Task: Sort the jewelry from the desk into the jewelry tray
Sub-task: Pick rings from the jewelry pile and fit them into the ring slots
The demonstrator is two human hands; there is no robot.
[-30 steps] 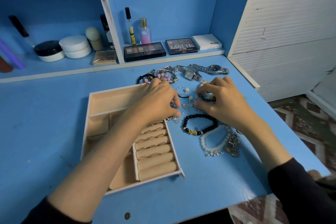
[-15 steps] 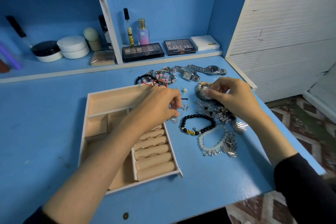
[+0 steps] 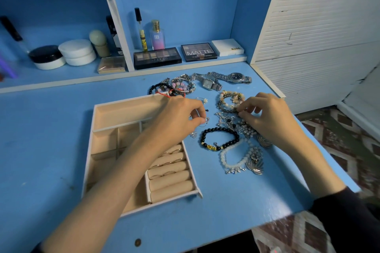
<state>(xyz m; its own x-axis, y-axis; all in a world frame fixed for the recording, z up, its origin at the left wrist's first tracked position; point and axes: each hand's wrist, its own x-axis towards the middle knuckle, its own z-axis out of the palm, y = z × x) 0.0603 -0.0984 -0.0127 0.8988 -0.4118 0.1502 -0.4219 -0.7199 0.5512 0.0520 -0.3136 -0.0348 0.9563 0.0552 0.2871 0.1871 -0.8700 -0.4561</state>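
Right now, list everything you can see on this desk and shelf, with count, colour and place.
jewelry tray: one, beige, white-rimmed, desk left of centre.
rings: several, gold, in the tray's rolls.
black bead bracelet: one, black with gold charm, right of tray.
white bead bracelet: one, white, nearer than the black one.
watches: two, silver, back of desk.
bracelet heap: one, pink, black, red, behind tray.
silver tangle: one, silver, between the hands.
palettes: two, black, shelf.
white box: one, white, shelf, right of palettes.
perfume bottle: one, pink, behind palettes.
jars: two, one black-lidded, one white, left shelf.
left hand: one, pinches a small silver piece.
right hand: one, fingertips at a beaded bundle, grip unclear.
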